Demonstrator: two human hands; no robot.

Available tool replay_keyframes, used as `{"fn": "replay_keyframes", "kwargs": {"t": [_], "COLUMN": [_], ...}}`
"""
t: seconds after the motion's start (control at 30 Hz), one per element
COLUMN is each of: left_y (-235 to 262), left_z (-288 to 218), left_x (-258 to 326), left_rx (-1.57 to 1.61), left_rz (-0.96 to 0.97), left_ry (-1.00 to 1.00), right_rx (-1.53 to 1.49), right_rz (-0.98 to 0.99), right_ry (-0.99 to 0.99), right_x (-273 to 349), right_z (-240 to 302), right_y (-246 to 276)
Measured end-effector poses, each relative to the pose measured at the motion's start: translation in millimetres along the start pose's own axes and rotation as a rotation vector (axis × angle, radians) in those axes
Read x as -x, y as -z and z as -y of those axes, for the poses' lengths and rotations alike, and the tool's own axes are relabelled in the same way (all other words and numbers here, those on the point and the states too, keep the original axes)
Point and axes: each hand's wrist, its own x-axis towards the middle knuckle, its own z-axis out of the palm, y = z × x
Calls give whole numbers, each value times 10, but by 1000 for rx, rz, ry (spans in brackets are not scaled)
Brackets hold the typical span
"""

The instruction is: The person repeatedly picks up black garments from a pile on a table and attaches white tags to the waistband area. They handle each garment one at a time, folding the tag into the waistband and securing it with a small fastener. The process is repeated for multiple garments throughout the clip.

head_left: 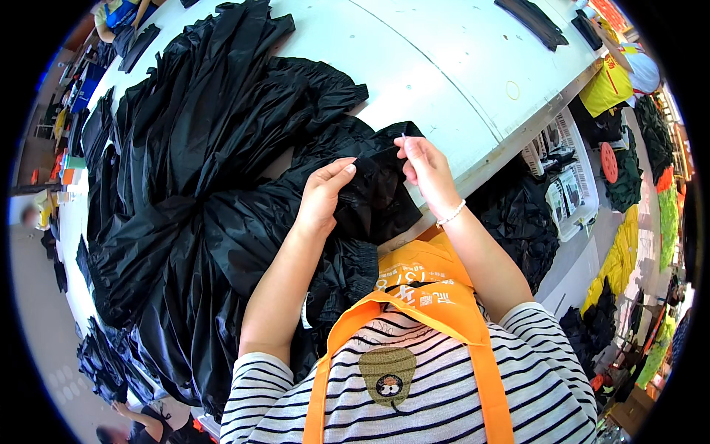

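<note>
My left hand (324, 194) is closed, its thumb and fingers pinching the edge of a thin, shiny black garment (373, 189). The garment's gathered, elastic-looking edge hangs between my two hands, over the table's near edge. To its right, my right hand (427, 172) is raised with thumb and forefinger pressed together. A tiny pale thing shows at those fingertips, too small to name, and black cloth lies just behind them. A large heap of similar black garments (185, 148) spreads over the table to the left, bunched together at its middle.
The white table (436, 66) has an edge running up to the right. Folded black cloth (532, 22) lies at its far side. Below the edge stand a white plastic crate (584, 177) and a black cloth pile (518, 222). Other people are at the far left, far right and lower left.
</note>
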Motion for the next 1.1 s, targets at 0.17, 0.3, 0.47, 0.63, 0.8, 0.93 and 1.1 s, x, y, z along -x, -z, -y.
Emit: {"fn": "replay_keyframes", "kwargs": {"t": [0.17,0.3,0.47,0.63,0.8,0.93,1.1], "left_y": [-41,-200,-437,-174,-167,-69,-560], "left_z": [-156,-192,24,-504,43,536,211], "left_x": [80,179,342,127,48,205,554], "left_rx": [-102,-476,-644,-267,-1003,-1675,-2083], "left_rz": [307,948,1291,394,522,1132,1140], "left_ry": [-56,-42,182,-351,-296,353,621], "right_rx": [-58,153,367,324,252,321,775], "right_rz": [-141,-254,-15,961,1245,1211,69], "right_ry": [-28,-155,-129,-28,-30,-150,20], "right_x": [-68,-54,-28,667,977,700,-270], "right_z": [40,23,-62,-43,42,323,-761], "right_y": [348,601,531,-62,-315,-170,610]}}
